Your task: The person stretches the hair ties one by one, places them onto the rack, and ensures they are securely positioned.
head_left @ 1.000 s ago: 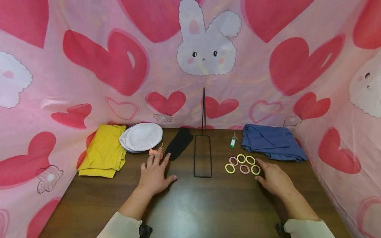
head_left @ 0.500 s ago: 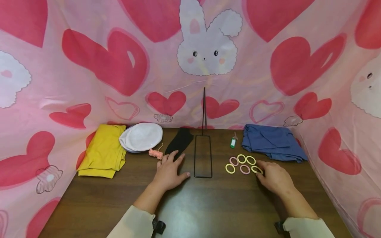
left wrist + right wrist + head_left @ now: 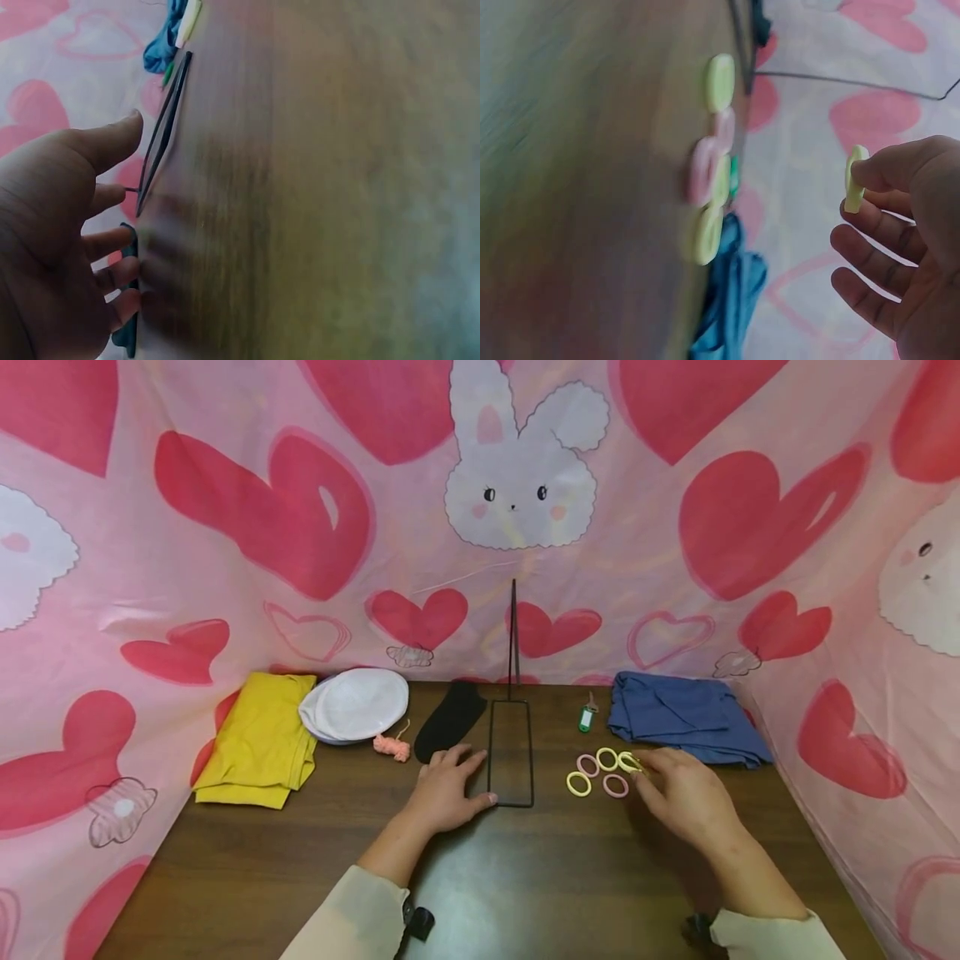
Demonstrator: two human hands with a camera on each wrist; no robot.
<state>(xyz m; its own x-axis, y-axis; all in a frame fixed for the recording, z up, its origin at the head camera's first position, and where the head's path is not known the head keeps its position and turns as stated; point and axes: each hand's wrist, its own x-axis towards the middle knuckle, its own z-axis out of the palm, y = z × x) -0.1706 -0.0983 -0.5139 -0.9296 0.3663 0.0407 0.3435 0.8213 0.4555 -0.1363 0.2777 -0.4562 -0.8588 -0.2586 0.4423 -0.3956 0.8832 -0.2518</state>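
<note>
My right hand [image 3: 686, 793] pinches a pale yellow ring [image 3: 853, 180] between thumb and fingertips, raised off the tabletop. Below and left of it lie several loose rings; among them are a yellow ring [image 3: 578, 783] and a pink ring [image 3: 615, 785]. My left hand [image 3: 444, 792] is spread with its fingers loosely bent, holding nothing. Its thumb and index finger are beside the near-left part of a black wire stand [image 3: 532, 756]; whether they touch the wire I cannot tell. The stand has a flat rectangular base and a thin upright [image 3: 513, 639] at the back.
Along the back left lie a folded yellow cloth [image 3: 258, 743], a white round cloth item [image 3: 363, 704], a small coral yarn bundle [image 3: 392, 747] and a black sock-shaped cloth [image 3: 452, 722]. At right are a green-tagged key [image 3: 586, 718] and folded blue cloth [image 3: 686, 714]. Pink printed fabric walls surround the table.
My right hand has picked up the nearest-right yellow ring and raised it. My left hand has moved right, from the coral yarn bundle to the wire stand's base.
</note>
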